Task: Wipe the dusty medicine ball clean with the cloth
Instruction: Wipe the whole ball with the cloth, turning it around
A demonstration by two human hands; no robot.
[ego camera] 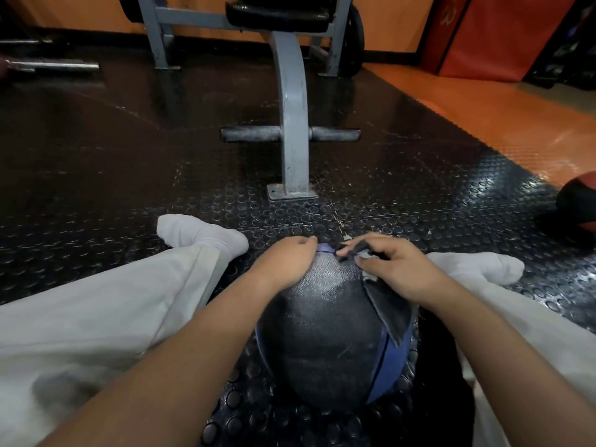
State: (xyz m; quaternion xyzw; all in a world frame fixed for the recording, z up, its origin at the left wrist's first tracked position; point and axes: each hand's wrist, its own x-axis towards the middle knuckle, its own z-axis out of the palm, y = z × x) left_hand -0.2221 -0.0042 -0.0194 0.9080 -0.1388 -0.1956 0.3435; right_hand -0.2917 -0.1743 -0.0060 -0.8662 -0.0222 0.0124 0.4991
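Right hand (pixel 396 266): a dark cloth (pixel 388 304) is being gripped and pressed on the medicine ball (pixel 325 333). Left hand (pixel 287 261): fingers curled, being laid on the ball's top, nothing held. The ball is being kept on the studded floor (pixel 403 188) between the legs.

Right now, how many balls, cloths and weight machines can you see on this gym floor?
Medicine balls: 2, a dusty black and blue one under both hands and a red and black one at the right edge
Dark grey cloths: 1
Grey steel weight machines: 1
Total: 4
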